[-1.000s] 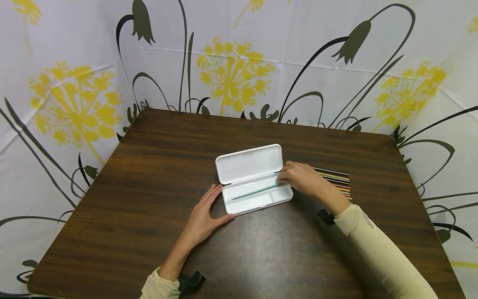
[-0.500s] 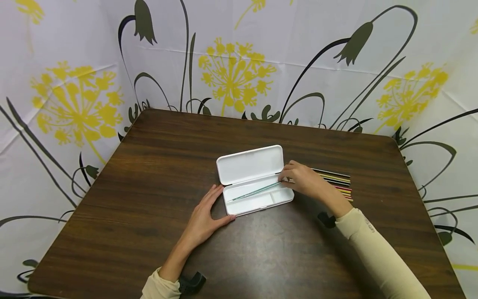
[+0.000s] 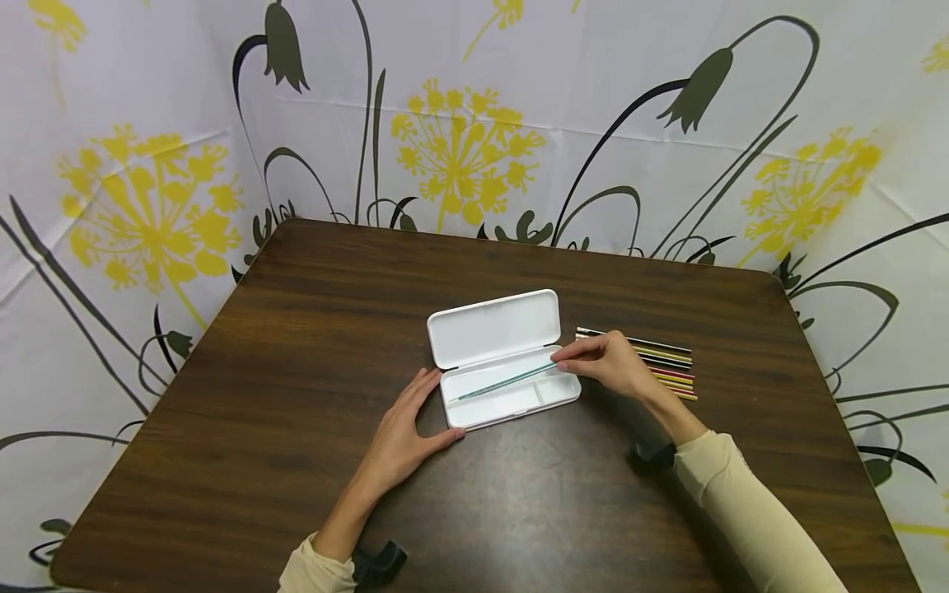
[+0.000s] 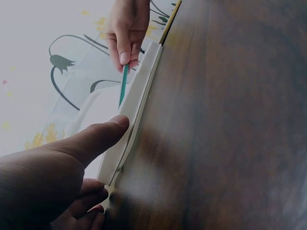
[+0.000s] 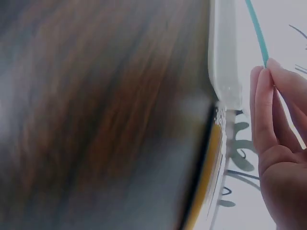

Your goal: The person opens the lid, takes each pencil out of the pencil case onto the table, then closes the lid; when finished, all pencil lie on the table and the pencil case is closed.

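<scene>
A white pencil case [image 3: 495, 408] lies on the table with its lid [image 3: 495, 328] folded back. My left hand [image 3: 400, 435] spans the case's left end, fingers at the rear corner and thumb [image 4: 103, 136] resting on the front edge. Slanting across the inside is a teal pencil [image 3: 504, 383], its pale tip low at the left and its other end raised. Thumb and fingers of my right hand [image 3: 610, 362] pinch that raised right end, also seen in the right wrist view, where the teal pencil [image 5: 258, 33] leads up from the fingertips.
Several pencils [image 3: 667, 357], black, yellow and red, lie side by side on the table right of the case, partly behind my right hand. A small divider [image 3: 539, 393] sits in the case's right part. A flower-printed curtain hangs behind the brown table [image 3: 334, 296].
The teal pencil's right end has lifted a little. My right hand has shifted slightly down and right, its fingers straighter, uncovering more of the pencils' ends. The left hand has stayed in place.
</scene>
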`<state>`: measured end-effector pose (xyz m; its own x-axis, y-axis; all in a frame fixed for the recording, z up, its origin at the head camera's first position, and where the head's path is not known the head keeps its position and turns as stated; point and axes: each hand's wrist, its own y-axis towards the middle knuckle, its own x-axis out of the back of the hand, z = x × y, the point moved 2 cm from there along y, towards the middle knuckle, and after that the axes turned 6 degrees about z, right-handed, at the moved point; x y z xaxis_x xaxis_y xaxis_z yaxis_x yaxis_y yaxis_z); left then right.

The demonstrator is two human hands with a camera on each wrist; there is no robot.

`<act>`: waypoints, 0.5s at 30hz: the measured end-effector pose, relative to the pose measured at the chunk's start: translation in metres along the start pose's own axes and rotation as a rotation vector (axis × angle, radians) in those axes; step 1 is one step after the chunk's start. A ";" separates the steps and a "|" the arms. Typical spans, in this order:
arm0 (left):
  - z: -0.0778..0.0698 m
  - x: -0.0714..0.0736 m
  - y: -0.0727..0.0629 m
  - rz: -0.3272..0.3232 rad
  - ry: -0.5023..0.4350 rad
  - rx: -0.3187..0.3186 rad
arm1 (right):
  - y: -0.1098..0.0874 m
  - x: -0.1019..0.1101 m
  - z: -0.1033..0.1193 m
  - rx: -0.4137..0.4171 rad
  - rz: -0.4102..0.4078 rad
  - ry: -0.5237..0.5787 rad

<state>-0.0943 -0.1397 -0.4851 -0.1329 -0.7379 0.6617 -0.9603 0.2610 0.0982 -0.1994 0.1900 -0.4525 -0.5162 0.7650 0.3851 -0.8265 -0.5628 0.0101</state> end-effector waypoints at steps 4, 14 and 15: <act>-0.001 0.000 0.000 0.002 0.001 0.002 | -0.006 0.003 -0.006 -0.060 -0.052 0.069; -0.001 0.000 0.001 0.000 0.003 -0.005 | -0.053 0.047 -0.016 -0.150 -0.282 0.164; -0.001 0.000 0.001 0.000 0.003 -0.007 | -0.060 0.052 -0.017 -0.165 -0.303 0.175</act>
<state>-0.0954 -0.1387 -0.4848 -0.1318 -0.7364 0.6636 -0.9585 0.2654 0.1040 -0.1803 0.2694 -0.4487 -0.2612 0.9388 0.2244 -0.9653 -0.2554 -0.0550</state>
